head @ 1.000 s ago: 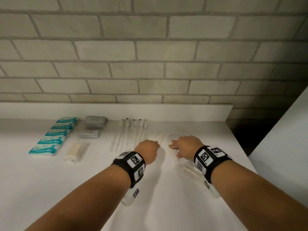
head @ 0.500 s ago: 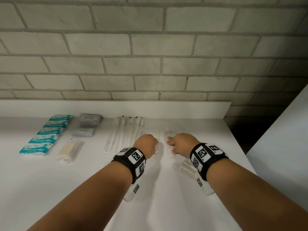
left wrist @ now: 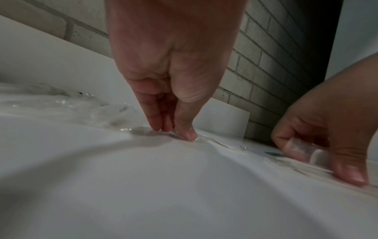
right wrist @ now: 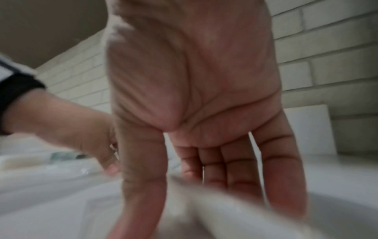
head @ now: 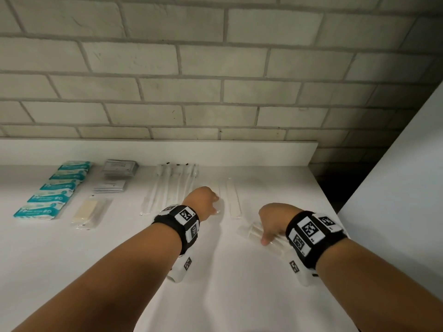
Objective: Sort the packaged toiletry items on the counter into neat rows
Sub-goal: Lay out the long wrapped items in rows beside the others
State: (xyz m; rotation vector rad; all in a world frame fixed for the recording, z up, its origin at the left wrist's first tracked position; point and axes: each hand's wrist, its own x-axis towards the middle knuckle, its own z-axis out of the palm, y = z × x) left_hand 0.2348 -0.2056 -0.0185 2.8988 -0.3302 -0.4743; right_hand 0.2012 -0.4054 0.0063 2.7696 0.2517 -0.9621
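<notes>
On the white counter (head: 227, 295) my left hand (head: 215, 207) has its fingers curled down. Its thumb and fingertips pinch the near end of a narrow clear packet (head: 220, 196); the left wrist view shows that pinch (left wrist: 178, 132) on the film. A second narrow packet (head: 233, 200) lies just to the right, untouched. Nearer me, my right hand (head: 266, 233) grips a clear-wrapped comb packet (head: 251, 230) between thumb and fingers. The right wrist view shows this hand (right wrist: 184, 186) behind the blurred packet (right wrist: 214, 207).
Rows stand to the left: teal packets (head: 52, 188), two stacks of grey sachets (head: 119, 167), a wrapped soap bar (head: 87, 212), and wrapped toothbrushes (head: 172, 185). A low white ledge (head: 239, 153) backs the counter. A dark gap (head: 335, 183) and a white panel (head: 395, 188) lie right.
My right hand has left the narrow packets and come back toward me onto the comb packet. My left hand has stayed at the narrow packet's near end.
</notes>
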